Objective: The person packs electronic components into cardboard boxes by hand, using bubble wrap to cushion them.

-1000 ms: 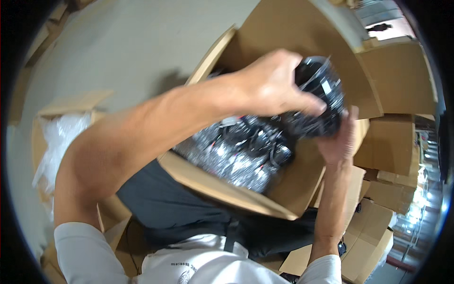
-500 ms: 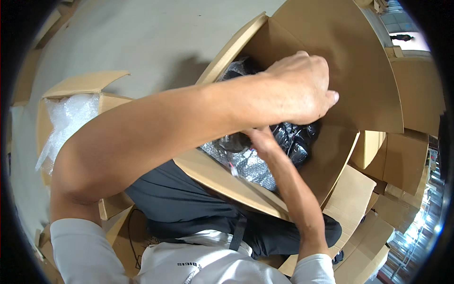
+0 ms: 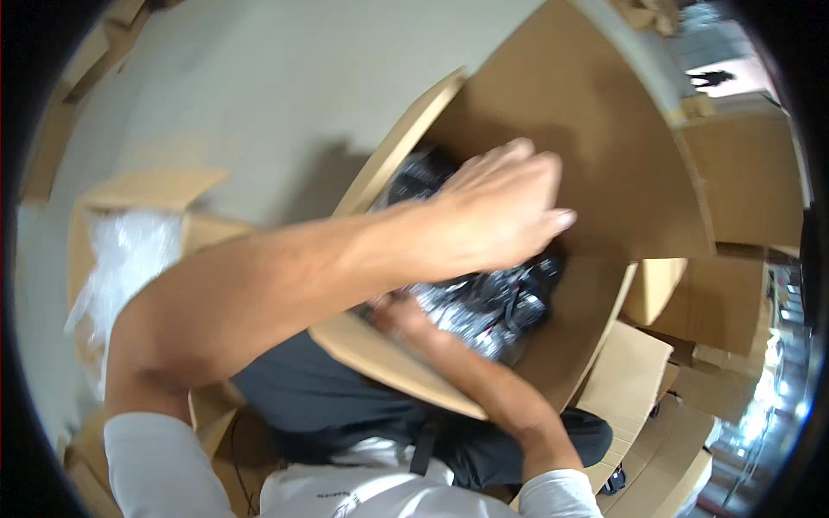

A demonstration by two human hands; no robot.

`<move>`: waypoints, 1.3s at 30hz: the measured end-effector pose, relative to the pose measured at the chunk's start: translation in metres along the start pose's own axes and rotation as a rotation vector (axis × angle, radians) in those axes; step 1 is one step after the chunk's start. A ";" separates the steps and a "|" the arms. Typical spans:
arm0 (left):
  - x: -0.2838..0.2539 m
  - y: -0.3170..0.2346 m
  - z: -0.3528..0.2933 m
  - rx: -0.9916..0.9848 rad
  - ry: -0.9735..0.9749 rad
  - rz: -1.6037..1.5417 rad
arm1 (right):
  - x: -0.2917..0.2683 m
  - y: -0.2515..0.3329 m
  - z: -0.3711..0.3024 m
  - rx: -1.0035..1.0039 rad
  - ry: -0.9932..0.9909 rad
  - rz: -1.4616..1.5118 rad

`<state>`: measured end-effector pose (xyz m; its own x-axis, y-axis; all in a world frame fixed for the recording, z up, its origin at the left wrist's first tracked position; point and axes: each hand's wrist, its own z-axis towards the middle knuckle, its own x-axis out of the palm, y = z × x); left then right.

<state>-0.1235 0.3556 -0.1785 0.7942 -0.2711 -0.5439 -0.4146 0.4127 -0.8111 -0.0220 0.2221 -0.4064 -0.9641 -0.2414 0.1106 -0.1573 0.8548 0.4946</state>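
Note:
A large open cardboard box [image 3: 596, 129] stands in front of me, tilted in the view. Inside lie black things in shiny clear plastic wrap [image 3: 509, 302]; their kind does not show. My left hand [image 3: 509, 207] hovers over the box, back upward, fingers curled in and thumb tip pointing right. Whatever its fingers may hold is hidden beneath the hand. Low in the box, by the near left wall, my right hand [image 3: 397, 315] reaches among the wrapped things. Blur smears its fingers, and my left forearm partly covers it.
A smaller open carton [image 3: 155, 190] filled with bubble wrap [image 3: 134, 250] stands at the left. More cardboard boxes [image 3: 734, 181] crowd the right side. Grey floor [image 3: 259, 78] spreads beyond the big box. A distant figure [image 3: 711, 78] shows at the upper right.
My right hand has moved left through the box to its near left wall. My left hand has shifted left and a little lower, still curled. The whole view has shifted slightly.

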 end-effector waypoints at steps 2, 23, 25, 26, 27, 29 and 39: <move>0.009 0.005 0.003 0.004 -0.008 0.055 | 0.009 -0.039 0.028 -0.229 -0.117 -0.210; 0.009 -0.177 -0.177 0.542 -0.149 -0.547 | -0.175 -0.008 -0.220 -0.703 -0.659 -0.933; 0.018 -0.212 -0.206 0.898 -0.091 -1.201 | -0.175 -0.035 -0.225 -0.662 -0.647 -0.899; 0.009 -0.220 -0.219 1.059 0.000 -1.070 | -0.171 -0.049 -0.224 -0.658 -0.713 -0.923; 0.006 -0.239 -0.226 1.098 0.012 -1.195 | -0.169 -0.065 -0.223 -0.638 -0.784 -0.933; 0.020 -0.260 -0.243 1.140 0.056 -1.308 | -0.172 -0.081 -0.218 -0.614 -0.680 -1.118; 0.045 -0.289 -0.252 1.132 0.292 -1.209 | -0.157 -0.060 -0.207 -0.587 -0.591 -1.074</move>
<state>-0.0799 0.0054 -0.0227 0.2382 -0.9653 0.1075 0.9383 0.2001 -0.2821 0.1834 0.1137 -0.2745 -0.3949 -0.3008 -0.8681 -0.9122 0.0155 0.4095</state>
